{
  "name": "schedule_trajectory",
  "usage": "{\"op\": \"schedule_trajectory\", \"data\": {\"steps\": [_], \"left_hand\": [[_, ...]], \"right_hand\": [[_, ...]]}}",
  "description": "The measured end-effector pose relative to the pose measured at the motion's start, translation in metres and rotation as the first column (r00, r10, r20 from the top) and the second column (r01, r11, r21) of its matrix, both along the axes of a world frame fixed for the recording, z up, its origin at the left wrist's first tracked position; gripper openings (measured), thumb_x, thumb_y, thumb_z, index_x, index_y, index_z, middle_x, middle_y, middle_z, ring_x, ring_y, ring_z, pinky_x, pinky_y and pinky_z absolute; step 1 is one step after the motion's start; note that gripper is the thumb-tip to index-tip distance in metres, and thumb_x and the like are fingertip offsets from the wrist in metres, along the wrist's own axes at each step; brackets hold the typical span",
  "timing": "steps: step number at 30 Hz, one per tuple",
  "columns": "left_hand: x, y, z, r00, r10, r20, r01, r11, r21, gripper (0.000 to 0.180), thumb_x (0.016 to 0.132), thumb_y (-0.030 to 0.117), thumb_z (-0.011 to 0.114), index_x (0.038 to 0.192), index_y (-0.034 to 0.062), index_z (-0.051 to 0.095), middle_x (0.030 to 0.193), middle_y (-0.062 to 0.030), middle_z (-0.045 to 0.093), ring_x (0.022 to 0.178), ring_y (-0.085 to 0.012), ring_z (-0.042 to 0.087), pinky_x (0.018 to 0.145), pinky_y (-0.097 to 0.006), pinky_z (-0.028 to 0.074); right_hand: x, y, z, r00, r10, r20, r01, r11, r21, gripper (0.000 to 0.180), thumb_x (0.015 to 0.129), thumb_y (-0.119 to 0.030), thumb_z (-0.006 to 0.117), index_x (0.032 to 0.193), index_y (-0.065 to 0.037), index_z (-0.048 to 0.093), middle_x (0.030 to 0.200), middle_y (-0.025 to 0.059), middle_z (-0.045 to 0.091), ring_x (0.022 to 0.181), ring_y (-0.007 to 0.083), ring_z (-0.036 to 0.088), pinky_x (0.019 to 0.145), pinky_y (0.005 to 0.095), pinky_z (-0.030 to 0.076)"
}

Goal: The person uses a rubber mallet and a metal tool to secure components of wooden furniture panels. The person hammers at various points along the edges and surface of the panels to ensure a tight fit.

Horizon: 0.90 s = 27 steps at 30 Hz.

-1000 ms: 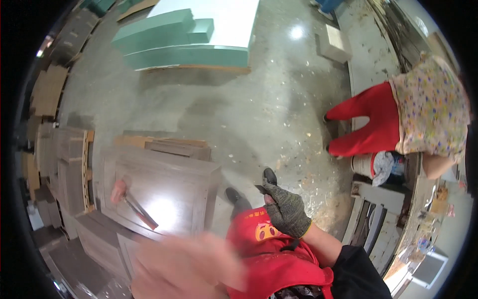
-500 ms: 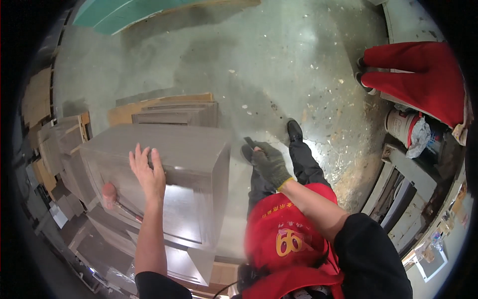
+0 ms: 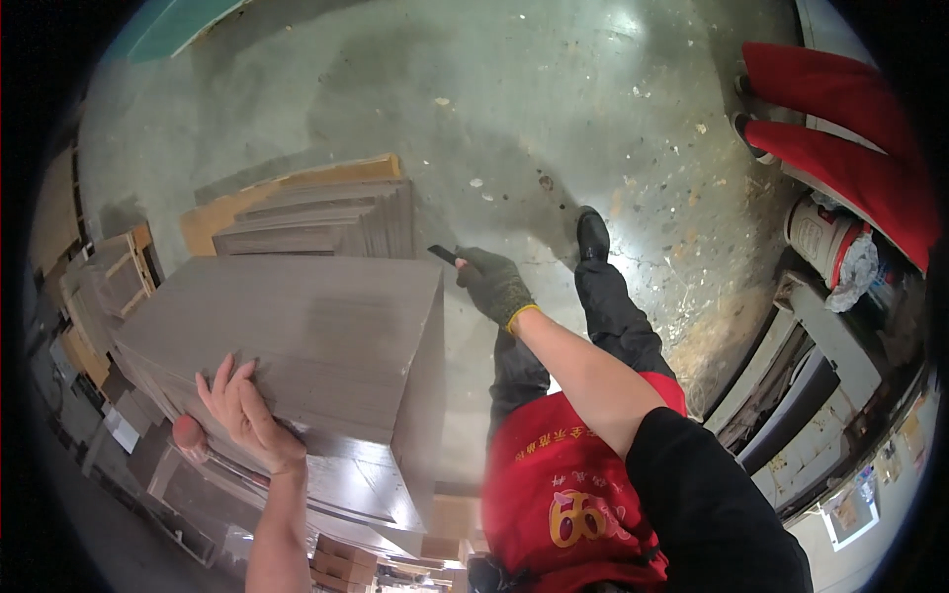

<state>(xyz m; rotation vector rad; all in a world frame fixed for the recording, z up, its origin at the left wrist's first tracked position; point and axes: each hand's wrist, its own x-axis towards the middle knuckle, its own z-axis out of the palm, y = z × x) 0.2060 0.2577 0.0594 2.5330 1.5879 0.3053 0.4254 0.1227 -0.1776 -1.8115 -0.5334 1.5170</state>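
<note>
A large grey-brown wooden cabinet box [image 3: 316, 306] with wood grain stands left of my legs. My bare left hand [image 3: 247, 415] is at its near left edge, fingers spread and holding nothing; whether it touches the surface I cannot tell. In a dark knitted glove with a yellow cuff, my right hand [image 3: 494, 287] is closed around a flat black tool [image 3: 442, 255], whose kind is unclear. That tool points toward the box's far right corner. Beside my left hand lies a mallet with a reddish head [image 3: 189, 432], its handle partly hidden behind my wrist.
Several grey-brown panels [image 3: 381, 219] lean together beyond the box, with a tan board [image 3: 213, 222] behind. More boards and frames [image 3: 109, 282] crowd the left. At right are a person's red trousers [image 3: 820, 89], a bucket [image 3: 819, 235] and a worn cabinet frame [image 3: 850, 366].
My left hand has drawn back from the box's top toward its near left edge. My right hand has moved left and slightly up with the black tool. The whole view has shifted.
</note>
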Motion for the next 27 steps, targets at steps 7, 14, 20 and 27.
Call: {"op": "schedule_trajectory", "data": {"steps": [7, 14, 20, 27], "left_hand": [[-0.009, 0.005, 0.005, 0.973, -0.192, -0.128, 0.191, 0.981, -0.026, 0.028, 0.098, 0.007, 0.037, 0.101, -0.003, 0.063, 0.108, -0.0125, 0.063, 0.113, -0.0303, 0.055, 0.113, -0.054, 0.022], [-0.011, 0.007, 0.011, 0.908, -0.29, -0.302, 0.303, 0.953, -0.004, 0.026, 0.097, 0.004, 0.037, 0.105, -0.0042, 0.06, 0.105, -0.0132, 0.063, 0.111, -0.0318, 0.056, 0.11, -0.057, 0.029], [-0.005, 0.006, 0.008, 0.891, -0.354, -0.284, 0.362, 0.932, -0.026, 0.028, 0.098, 0.007, 0.035, 0.109, -0.0051, 0.058, 0.11, -0.0139, 0.062, 0.111, -0.0328, 0.056, 0.11, -0.058, 0.028], [-0.021, 0.007, 0.019, 0.806, -0.506, -0.307, 0.509, 0.857, -0.077, 0.053, 0.095, 0.023, 0.049, 0.142, 0.0037, 0.033, 0.116, -0.0193, 0.058, 0.11, -0.038, 0.054, 0.104, -0.064, 0.029]], "right_hand": [[0.002, -0.007, -0.022, 0.965, 0.261, 0.01, -0.261, 0.963, 0.062, 0.031, 0.096, -0.025, 0.049, 0.121, -0.01, 0.059, 0.086, 0.0091, 0.068, 0.075, 0.0215, 0.063, 0.073, 0.034, 0.048], [0.002, 0.004, -0.01, 0.964, 0.262, 0.047, -0.265, 0.961, 0.084, 0.033, 0.095, -0.025, 0.049, 0.122, -0.009, 0.058, 0.094, 0.0152, 0.067, 0.084, 0.0304, 0.062, 0.076, 0.0412, 0.048], [-0.005, -0.006, -0.024, 0.945, 0.196, 0.26, -0.253, 0.946, 0.205, 0.028, 0.094, -0.022, 0.049, 0.114, -0.007, 0.061, 0.092, 0.0171, 0.067, 0.081, 0.038, 0.061, 0.071, 0.0464, 0.048], [-0.023, -0.045, 0.117, 0.721, 0.224, 0.656, -0.663, 0.499, 0.558, 0.035, 0.078, -0.01, 0.06, 0.112, -0.005, 0.063, 0.067, 0.0067, 0.059, 0.054, 0.015, 0.055, 0.043, 0.0303, 0.042]]}}
